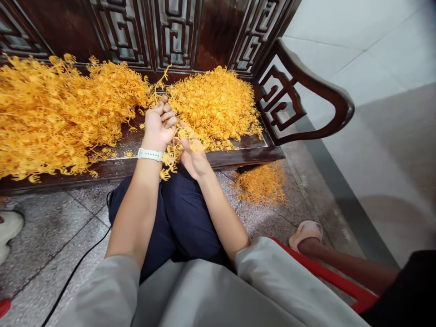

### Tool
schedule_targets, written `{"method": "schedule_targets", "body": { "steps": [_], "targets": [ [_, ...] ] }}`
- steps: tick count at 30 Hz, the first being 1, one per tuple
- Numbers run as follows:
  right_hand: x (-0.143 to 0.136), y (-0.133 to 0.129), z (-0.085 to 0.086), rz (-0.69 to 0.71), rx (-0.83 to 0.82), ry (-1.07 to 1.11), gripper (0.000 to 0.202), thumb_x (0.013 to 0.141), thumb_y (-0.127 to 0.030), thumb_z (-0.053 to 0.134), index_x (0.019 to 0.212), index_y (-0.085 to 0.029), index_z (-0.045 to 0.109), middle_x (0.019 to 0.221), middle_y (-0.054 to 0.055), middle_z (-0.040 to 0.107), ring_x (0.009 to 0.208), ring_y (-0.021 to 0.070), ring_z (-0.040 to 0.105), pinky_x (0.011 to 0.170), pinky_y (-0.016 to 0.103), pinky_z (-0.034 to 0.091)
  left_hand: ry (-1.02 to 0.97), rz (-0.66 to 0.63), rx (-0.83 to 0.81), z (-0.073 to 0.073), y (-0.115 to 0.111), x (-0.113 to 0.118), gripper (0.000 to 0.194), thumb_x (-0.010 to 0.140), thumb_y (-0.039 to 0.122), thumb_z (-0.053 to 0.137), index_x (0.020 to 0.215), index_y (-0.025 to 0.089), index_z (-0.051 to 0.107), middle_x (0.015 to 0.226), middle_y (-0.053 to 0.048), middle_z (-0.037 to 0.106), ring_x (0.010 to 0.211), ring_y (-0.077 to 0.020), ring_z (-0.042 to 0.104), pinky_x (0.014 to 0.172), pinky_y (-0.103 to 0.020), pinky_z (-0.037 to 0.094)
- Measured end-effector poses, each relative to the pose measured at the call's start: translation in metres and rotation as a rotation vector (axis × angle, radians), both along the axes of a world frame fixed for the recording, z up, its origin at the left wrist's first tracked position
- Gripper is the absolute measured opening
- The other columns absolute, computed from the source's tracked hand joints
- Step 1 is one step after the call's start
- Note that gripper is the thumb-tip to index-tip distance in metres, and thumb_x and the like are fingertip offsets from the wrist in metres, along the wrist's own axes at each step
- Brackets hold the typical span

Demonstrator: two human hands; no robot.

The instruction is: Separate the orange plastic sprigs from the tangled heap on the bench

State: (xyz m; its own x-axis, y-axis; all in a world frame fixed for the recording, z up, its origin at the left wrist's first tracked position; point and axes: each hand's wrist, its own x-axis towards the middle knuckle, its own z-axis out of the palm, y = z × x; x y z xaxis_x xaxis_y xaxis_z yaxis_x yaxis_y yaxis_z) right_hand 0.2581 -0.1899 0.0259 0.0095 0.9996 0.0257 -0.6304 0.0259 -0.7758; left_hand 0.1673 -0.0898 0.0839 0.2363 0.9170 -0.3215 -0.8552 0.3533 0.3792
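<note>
Bench (136,165): big pile (51,113), small pile (214,104) | left hand (159,125) fisted on sprig (175,145), over bench edge | right hand (192,156) pinches same sprig | judged light, springy, tangle-prone; grip main stem.

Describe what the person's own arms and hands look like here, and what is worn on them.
Both forearms are bare from the elbow down, with loose light grey sleeves ending near the elbows. The left hand has a slim white wristband with a small metal clasp at the wrist, like a watch strap. The right hand shows no band, ring or glove. Neither hand is gloved.
</note>
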Motion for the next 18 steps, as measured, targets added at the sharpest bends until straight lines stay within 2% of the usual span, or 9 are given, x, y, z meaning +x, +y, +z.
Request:
{"method": "schedule_targets", "body": {
  "steps": [2,4,6,8,11,15,18],
  "targets": [
    [0.0,0.008,0.004,-0.095,-0.04,-0.002,0.036,0.086,-0.045,0.08,0.114,-0.025,0.069,0.125,0.004,0.076,0.121,0.0206,0.069,0.103,0.036,0.061,0.049,-0.016,0.017,0.002,-0.002,0.002,0.032,0.113,0.011,0.041,0.088,0.022,0.058,0.055,0.006,0.043,0.036,-0.0061,0.029,0.035,-0.018,0.019],
    [0.002,0.015,0.005,-0.148,-0.119,0.04,0.022,0.096,-0.044,0.069,0.105,-0.024,0.068,0.11,0.003,0.076,0.098,0.0164,0.07,0.087,0.031,0.063,0.068,-0.028,0.031,0.003,-0.003,0.005,0.031,0.112,0.011,0.045,0.086,0.022,0.057,0.054,0.007,0.042,0.035,-0.006,0.029,0.035,-0.019,0.019],
    [0.005,0.018,0.006,-0.145,-0.194,0.101,0.019,0.103,-0.041,0.063,0.099,-0.023,0.066,0.09,0.0,0.069,0.073,0.0115,0.061,0.068,0.023,0.058,0.058,-0.027,0.033,0.003,-0.002,0.005,0.03,0.111,0.01,0.047,0.085,0.022,0.056,0.054,0.007,0.041,0.034,-0.0058,0.028,0.035,-0.02,0.018],
    [0.005,0.016,0.004,-0.134,-0.243,0.146,0.02,0.104,-0.038,0.063,0.094,-0.021,0.065,0.072,-0.004,0.055,0.057,0.0082,0.044,0.054,0.018,0.046,0.03,-0.007,0.023,0.0,0.002,0.002,0.029,0.109,0.008,0.047,0.085,0.022,0.054,0.054,0.007,0.04,0.034,-0.0055,0.029,0.035,-0.02,0.018],
    [0.0,0.001,-0.001,-0.073,-0.309,0.13,0.029,0.104,-0.04,0.065,0.085,-0.019,0.062,0.062,-0.008,0.038,0.049,0.0057,0.023,0.045,0.016,0.029,-0.039,0.07,-0.018,-0.007,0.011,-0.007,0.03,0.105,0.002,0.04,0.086,0.022,0.052,0.053,0.007,0.038,0.033,-0.0059,0.028,0.035,-0.019,0.018],
    [-0.009,-0.033,-0.001,0.081,-0.306,0.023,0.047,0.093,-0.05,0.078,0.075,-0.02,0.047,0.06,-0.01,0.034,0.049,0.004,0.017,0.045,0.016,0.018,-0.064,0.133,-0.158,-0.019,0.021,-0.014,0.028,0.094,-0.002,0.037,0.085,0.022,0.049,0.05,0.008,0.033,0.032,-0.0073,0.023,0.033,-0.019,0.016],
    [-0.007,-0.052,0.008,0.167,-0.275,-0.018,0.055,0.089,-0.055,0.081,0.073,-0.022,0.04,0.059,-0.012,0.024,0.05,0.0035,0.011,0.046,0.017,0.015,-0.012,0.068,-0.191,-0.023,0.019,-0.007,0.029,0.09,-0.005,0.036,0.082,0.021,0.047,0.05,0.008,0.028,0.033,-0.007,0.019,0.034,-0.019,0.015]
  ]
}}
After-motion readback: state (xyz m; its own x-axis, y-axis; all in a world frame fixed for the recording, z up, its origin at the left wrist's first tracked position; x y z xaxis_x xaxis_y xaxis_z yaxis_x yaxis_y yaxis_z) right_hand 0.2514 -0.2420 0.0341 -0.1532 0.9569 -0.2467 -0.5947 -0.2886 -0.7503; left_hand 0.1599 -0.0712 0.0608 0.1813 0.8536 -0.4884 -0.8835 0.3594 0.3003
